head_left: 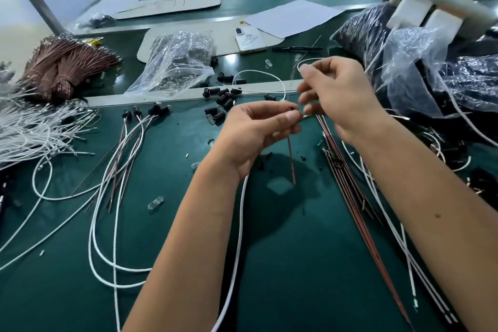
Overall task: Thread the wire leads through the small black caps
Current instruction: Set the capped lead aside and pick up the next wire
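Head view: both hands (296, 113) pinch wire leads (291, 159) mid-table, clutter flanking.

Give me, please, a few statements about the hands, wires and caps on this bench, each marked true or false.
1. The left hand pinches something small at its fingertips, with a brown wire hanging below it. True.
2. The right hand lies flat on the table. False: it is raised, fingers curled on a white wire.
3. Loose black caps lie beyond the hands. True.
4. The phone lies beside the left elbow. False: it lies far back, near a sheet of paper.
5. The finished wires with caps lie left of the hands. True.
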`<state>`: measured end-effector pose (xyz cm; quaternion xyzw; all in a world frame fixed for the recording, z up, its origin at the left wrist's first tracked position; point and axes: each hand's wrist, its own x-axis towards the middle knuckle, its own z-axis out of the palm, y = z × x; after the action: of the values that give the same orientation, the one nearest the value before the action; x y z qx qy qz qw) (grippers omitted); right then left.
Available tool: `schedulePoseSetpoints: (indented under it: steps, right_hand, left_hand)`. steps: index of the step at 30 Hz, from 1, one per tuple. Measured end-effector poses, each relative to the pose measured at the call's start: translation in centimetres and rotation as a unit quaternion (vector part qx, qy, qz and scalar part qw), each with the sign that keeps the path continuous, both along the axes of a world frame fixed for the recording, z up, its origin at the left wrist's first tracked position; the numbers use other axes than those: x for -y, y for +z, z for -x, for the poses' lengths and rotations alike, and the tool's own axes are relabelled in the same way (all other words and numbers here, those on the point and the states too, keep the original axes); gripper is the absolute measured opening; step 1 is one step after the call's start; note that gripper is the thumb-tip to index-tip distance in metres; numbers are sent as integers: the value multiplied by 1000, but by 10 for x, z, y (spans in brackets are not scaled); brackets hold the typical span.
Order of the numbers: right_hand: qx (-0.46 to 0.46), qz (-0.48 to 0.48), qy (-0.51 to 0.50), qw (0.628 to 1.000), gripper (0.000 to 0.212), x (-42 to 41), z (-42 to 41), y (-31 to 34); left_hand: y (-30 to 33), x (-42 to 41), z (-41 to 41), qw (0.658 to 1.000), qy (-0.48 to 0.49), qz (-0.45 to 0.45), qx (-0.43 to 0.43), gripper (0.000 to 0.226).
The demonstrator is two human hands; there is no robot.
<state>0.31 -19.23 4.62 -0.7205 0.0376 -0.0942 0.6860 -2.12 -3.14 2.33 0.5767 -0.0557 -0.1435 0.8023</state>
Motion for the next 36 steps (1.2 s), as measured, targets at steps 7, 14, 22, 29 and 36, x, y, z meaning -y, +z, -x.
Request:
schedulePoseSetpoints:
  steps: [7, 14, 22, 29, 36]
  right_hand:
    - [-71, 58, 248, 964, 9, 14, 33, -28]
    - [-13, 26, 144, 989, 22, 8, 36, -40]
    - [-51, -6, 215, 975, 12, 11, 38, -38]
    - [-58, -42, 253, 965, 13, 12, 37, -39]
    - [-75, -53, 272, 958, 32, 16, 34, -41]
  left_hand:
    - [-4, 1, -6, 995, 95, -2, -26, 6]
    - [-8, 9, -4, 997, 68, 24, -37, 5]
    - [-9, 9, -4, 996, 55, 57, -34, 22]
    - [-10, 10, -5, 997, 36, 70, -19, 23]
    - [-9, 9, -3, 998, 39, 48, 13, 28]
